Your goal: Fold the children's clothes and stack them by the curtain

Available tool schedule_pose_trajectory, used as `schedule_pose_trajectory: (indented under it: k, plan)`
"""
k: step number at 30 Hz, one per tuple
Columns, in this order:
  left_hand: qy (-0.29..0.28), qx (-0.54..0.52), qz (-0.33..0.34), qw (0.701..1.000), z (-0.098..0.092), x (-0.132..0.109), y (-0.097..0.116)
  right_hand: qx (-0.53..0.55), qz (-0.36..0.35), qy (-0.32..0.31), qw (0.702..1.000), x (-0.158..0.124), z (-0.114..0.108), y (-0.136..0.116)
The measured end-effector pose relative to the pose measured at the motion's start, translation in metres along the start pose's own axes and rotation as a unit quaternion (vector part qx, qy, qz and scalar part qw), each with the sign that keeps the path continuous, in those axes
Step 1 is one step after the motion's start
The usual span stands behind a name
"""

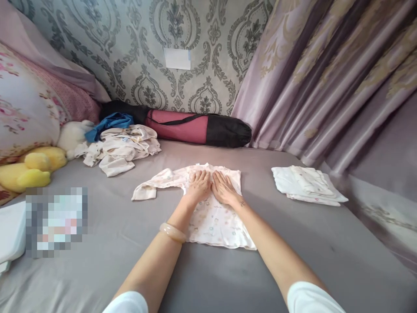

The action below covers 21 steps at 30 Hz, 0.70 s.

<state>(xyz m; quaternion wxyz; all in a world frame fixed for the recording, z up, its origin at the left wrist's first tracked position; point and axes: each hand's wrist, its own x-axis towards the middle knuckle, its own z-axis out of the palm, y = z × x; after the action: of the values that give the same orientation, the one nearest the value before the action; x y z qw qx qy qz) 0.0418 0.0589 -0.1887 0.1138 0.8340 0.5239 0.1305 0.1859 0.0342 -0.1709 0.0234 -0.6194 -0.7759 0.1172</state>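
Observation:
A small white long-sleeved shirt [215, 224] with a faint pastel print lies spread on the grey bed sheet [130, 269]. Its left sleeve stretches out to the left with the cuff end bent downward. On the right no sleeve sticks out past the body; where it lies is hidden. My left hand [198, 184] presses flat on the upper chest of the shirt, fingers extended. Beside it my right hand [224, 188] also lies flat on the fabric, fingers stretched out. The two hands almost touch at the middle, below the collar.
Folded clothes [308, 184] are stacked at the right. A loose heap of clothes [127, 145] lies at the back left, near a yellow plush toy [35, 167]. A pink and black rolled bag [179, 126] rests along the wall. Purple curtains [293, 87] hang at the right.

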Motion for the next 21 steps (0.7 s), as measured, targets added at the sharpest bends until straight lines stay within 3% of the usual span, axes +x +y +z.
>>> schedule_pose_trajectory:
  k: [4, 13, 21]
  plan:
    - [-0.001, 0.054, -0.032, 0.998, 0.009, -0.004, -0.005, -0.009, -0.005, 0.001, 1.0, -0.001, 0.001, 0.008]
    - [0.01, 0.059, -0.081, 0.995, 0.009, -0.005, -0.003, -0.044, 0.089, 0.026, 0.995, -0.011, 0.002, 0.039]
    - [-0.008, 0.041, -0.121, 0.992, 0.008, -0.002, -0.007, -0.038, 0.169, 0.045, 0.984, -0.016, 0.003, 0.041]
